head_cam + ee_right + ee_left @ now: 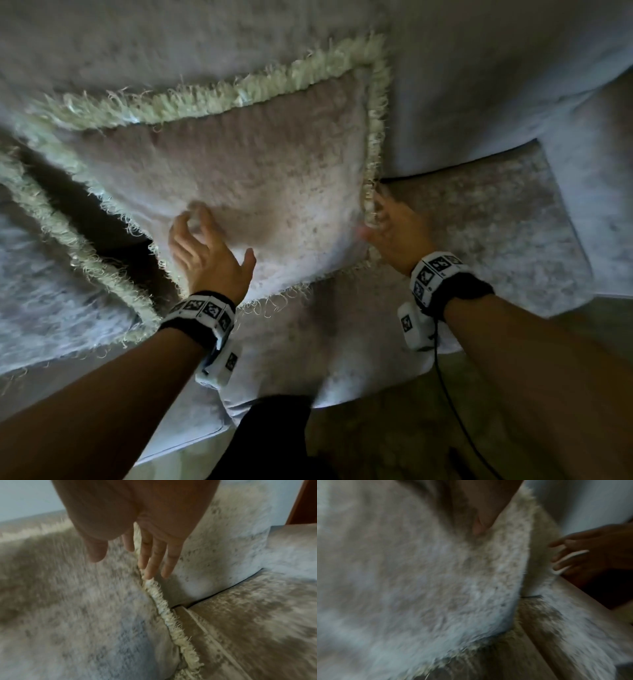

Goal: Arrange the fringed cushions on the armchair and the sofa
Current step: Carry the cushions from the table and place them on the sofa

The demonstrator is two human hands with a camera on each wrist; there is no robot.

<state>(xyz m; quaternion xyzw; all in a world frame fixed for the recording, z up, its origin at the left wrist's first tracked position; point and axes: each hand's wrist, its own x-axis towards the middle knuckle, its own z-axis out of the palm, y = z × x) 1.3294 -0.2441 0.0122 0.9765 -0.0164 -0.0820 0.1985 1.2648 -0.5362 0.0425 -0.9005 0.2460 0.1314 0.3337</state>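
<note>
A pale velvet cushion [246,164] with a cream fringe leans against the sofa's backrest [462,85]. My left hand [205,246] lies over its lower front face, fingers loosely bent, thumb spread; whether it touches the fabric is blurred. My right hand [390,229] is at the cushion's right edge, fingers straight along the fringe [163,608]. In the right wrist view the fingertips [149,573] touch the fringe. The left wrist view shows the cushion [419,581] close up and my right hand [583,553] beyond its edge. A second fringed cushion [41,274] lies at the left.
The sofa seat [479,222] stretches to the right of the cushion, bounded by the armrest [599,192]. A dark gap [89,212] separates the two cushions. Floor [394,428] and my dark trouser leg [274,438] show below the seat's front edge.
</note>
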